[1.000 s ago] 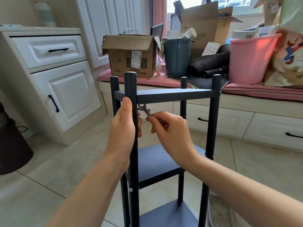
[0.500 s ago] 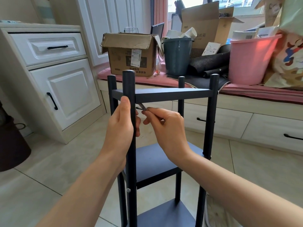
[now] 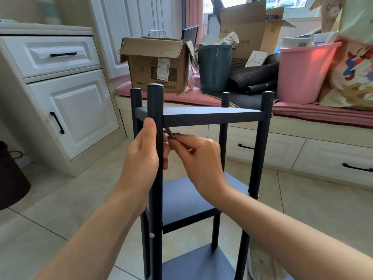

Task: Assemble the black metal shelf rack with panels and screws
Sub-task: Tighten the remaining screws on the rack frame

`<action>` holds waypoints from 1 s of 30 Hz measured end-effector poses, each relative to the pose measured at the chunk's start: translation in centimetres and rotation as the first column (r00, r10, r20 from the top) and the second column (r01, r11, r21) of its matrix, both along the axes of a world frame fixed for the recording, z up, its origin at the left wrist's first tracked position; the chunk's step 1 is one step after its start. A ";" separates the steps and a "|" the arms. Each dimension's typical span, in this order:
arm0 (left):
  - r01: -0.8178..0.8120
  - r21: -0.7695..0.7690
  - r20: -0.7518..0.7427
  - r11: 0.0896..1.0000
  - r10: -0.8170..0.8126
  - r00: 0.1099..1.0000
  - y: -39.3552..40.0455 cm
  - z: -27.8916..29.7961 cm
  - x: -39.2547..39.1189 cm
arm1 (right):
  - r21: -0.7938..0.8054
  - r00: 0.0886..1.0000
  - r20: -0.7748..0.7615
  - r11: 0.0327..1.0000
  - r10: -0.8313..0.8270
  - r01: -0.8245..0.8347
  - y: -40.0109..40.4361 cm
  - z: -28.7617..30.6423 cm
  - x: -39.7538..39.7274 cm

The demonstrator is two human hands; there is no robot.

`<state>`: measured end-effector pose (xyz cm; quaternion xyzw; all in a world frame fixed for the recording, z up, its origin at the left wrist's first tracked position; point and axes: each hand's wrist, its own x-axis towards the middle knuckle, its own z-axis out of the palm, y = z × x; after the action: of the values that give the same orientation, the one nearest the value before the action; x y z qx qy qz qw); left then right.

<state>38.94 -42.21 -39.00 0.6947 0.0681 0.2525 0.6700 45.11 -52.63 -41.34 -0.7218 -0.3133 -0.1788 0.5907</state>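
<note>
The black metal shelf rack [image 3: 212, 118] stands upright on the tiled floor, with a top panel, a middle panel [image 3: 187, 199] and a bottom panel [image 3: 193, 263] between four posts. My left hand [image 3: 143, 158] wraps around the near left post [image 3: 155, 106] just under the top panel. My right hand [image 3: 199, 156] pinches a small metal tool [image 3: 170, 133], its tip pointing up at the underside of the top panel beside that post. A silver screw head [image 3: 151, 235] shows low on the left post.
A white cabinet [image 3: 60, 98] stands at the left. Behind the rack, a cushioned bench carries a cardboard box [image 3: 157, 65], a grey bucket [image 3: 214, 67] and a pink bucket [image 3: 302, 73]. A dark bag [image 3: 10, 178] sits at the far left on the floor.
My right hand has lifted the tool closer under the top panel by the near left post. The left hand keeps its grip on the post.
</note>
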 end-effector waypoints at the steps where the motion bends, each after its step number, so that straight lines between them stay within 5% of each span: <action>1: 0.005 0.003 0.006 1.000 -0.005 1.000 0.0 0.0 0.0 | 0.001 1.000 0.005 1.000 0.000 0.000 0.0 -0.1 0.1; 30: 0.065 0.030 0.001 0.997 -0.065 0.998 0.8 0.0 -0.7 | -0.041 0.994 0.108 0.999 -0.030 0.035 1.8 -1.2 1.1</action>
<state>38.20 -41.37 -39.01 0.7063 0.0411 0.2322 0.6675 46.22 -50.87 -42.51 -0.7286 -0.3365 -0.2203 0.5544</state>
